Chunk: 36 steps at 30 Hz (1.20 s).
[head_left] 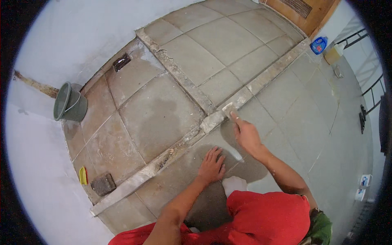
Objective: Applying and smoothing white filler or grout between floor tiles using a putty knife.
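Observation:
My right hand (247,136) is closed on a small, pale, flat rectangular tool (229,109), its exact kind unclear. The tool's face rests against the raised stone curb (265,78), close to where a second curb (183,83) meets it. A whitish patch (212,121) marks the curb just left of the tool. My left hand (211,166) lies flat on the damp floor tiles with its fingers spread, near my knee and holding nothing. Between the two hands a bright streak (234,154) shows on a dark wet area.
Beyond the curb at left stand a grey-green bucket (71,103), a dark block (103,184) and a yellow brush (83,175) with red bristles. A floor drain (121,62) is near the wall. A blue bottle (319,45) and a yellowish jug (334,54) stand at far right, by a wooden door (314,12).

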{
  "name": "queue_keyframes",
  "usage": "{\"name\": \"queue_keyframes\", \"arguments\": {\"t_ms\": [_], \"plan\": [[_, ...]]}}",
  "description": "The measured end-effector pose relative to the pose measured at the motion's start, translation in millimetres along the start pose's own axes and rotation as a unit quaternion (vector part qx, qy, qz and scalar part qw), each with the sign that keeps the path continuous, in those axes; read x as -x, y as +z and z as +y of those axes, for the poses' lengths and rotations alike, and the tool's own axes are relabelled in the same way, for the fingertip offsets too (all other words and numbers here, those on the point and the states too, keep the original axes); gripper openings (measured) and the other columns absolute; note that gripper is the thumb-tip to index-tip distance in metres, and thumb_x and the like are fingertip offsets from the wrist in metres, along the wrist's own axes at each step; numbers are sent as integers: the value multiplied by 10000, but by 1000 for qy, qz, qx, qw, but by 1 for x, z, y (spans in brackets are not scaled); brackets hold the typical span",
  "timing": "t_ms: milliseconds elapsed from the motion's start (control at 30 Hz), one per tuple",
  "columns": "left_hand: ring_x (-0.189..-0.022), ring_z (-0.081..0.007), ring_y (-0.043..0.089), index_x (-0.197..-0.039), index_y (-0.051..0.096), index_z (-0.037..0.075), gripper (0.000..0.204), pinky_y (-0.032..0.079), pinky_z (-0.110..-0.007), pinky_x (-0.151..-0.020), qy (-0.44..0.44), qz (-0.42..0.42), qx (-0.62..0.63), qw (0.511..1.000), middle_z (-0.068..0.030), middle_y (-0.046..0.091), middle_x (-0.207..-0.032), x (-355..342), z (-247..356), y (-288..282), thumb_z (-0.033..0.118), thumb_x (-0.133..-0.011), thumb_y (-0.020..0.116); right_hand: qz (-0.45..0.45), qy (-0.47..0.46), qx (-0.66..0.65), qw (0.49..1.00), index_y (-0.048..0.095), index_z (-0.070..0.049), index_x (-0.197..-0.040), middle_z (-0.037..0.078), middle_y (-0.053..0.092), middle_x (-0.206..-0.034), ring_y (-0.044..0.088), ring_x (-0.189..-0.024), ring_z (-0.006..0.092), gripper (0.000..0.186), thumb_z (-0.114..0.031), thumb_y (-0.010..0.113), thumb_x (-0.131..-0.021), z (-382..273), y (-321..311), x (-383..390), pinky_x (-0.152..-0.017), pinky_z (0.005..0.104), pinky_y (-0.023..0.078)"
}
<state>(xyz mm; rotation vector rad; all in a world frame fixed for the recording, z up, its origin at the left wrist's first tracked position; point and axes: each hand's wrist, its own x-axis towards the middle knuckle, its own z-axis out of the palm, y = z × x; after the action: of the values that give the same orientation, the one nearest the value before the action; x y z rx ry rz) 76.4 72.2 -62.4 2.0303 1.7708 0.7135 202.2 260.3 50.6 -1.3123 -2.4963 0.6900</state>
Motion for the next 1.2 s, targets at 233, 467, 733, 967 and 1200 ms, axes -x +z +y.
{"name": "queue_keyframes", "arguments": {"t_ms": [233, 467, 733, 967, 1200], "plan": [[-1448, -410, 323, -1288, 575, 49, 465, 249, -566, -1202, -9, -12, 1, 1000, -198, 441, -1461, -2, 3, -2, 265, -878, 617, -41, 24, 36, 998, 489, -148, -1463, 280, 671, -914, 663, -801, 459, 509, -152, 551, -958, 26, 19, 19, -741, 554, 531], [-1451, -411, 316, -1282, 577, 40, 445, 237, -568, -1206, 1, -12, 2, 1000, -202, 438, -1464, -1, 0, -5, 262, -898, 600, -37, 20, 36, 998, 448, -169, -1500, 272, 667, -904, 667, -808, 450, 528, -171, 539, -980, 19, 21, 22, -736, 546, 536], [-1453, -410, 309, -1284, 579, 31, 451, 244, -565, -1202, -7, -18, -1, 1000, -203, 433, -1468, 0, 1, -4, 267, -901, 599, -41, 31, 22, 998, 502, -90, -1448, 287, 663, -893, 653, -807, 462, 509, -103, 566, -943, 10, 15, 21, -746, 533, 508], [-1448, -407, 314, -1286, 581, 29, 461, 248, -562, -1202, -5, -13, 1, 1000, -200, 432, -1468, -1, 3, -5, 259, -888, 609, -47, 17, 48, 998, 438, -139, -1501, 262, 659, -887, 663, -799, 446, 524, -162, 529, -986, 18, 18, 22, -717, 545, 525], [-1437, -412, 332, -1278, 582, 27, 464, 258, -565, -1194, 2, -7, 5, 1000, -203, 439, -1458, -1, 2, -6, 255, -876, 623, -50, 30, 44, 997, 449, -143, -1495, 262, 663, -900, 668, -805, 442, 529, -151, 539, -974, 12, 19, 24, -726, 541, 539]]}}
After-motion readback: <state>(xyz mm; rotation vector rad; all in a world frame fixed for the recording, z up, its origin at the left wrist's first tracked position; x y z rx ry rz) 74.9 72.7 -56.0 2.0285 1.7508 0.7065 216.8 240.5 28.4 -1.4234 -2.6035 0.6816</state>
